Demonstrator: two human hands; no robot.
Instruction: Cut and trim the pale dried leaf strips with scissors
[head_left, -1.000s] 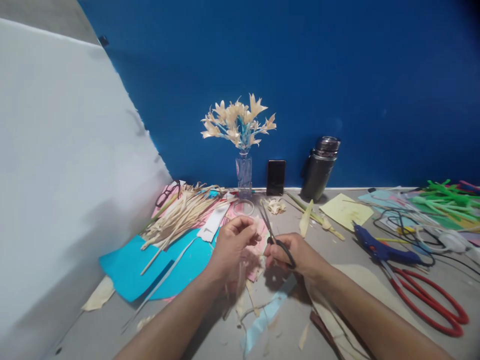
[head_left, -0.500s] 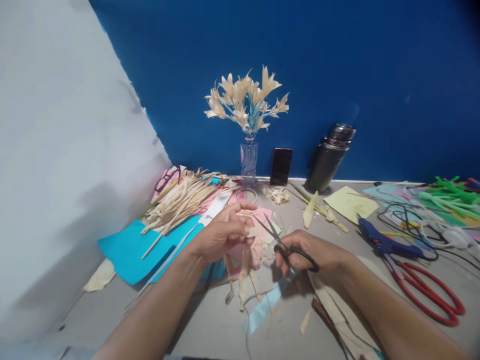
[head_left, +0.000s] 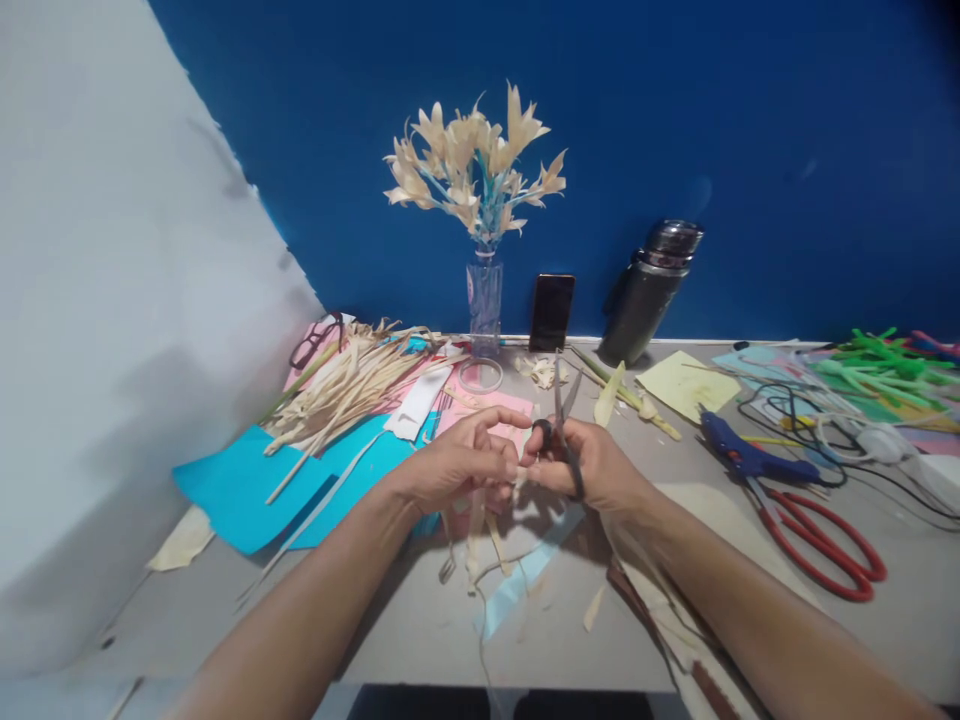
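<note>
My left hand (head_left: 469, 465) is closed, its thumb and fingers pinching a small pale piece of corn husk (head_left: 520, 482), mostly hidden by the fingers. My right hand (head_left: 596, 460) has black-handled scissors (head_left: 559, 395) looped on its fingers, blades pointing up and slightly apart. Its thumb and fingertips meet the left fingertips at the husk piece. Under the hands lie narrow husk strips (head_left: 474, 545), pink paper (head_left: 510, 410) and a light blue strip (head_left: 529, 580).
Behind stand a clear bottle (head_left: 485, 305) of husk flowers (head_left: 480, 160), a phone (head_left: 552, 312) and a leaning flask (head_left: 651, 292). A husk pile (head_left: 352, 385) rests on blue paper (head_left: 247, 490) at left. At right lie a blue glue gun (head_left: 750, 455) and red-handled scissors (head_left: 825, 550).
My right hand has moved up and left to meet my left hand at the husk piece. The scissors now point upward instead of toward the left hand. The view has shifted slightly.
</note>
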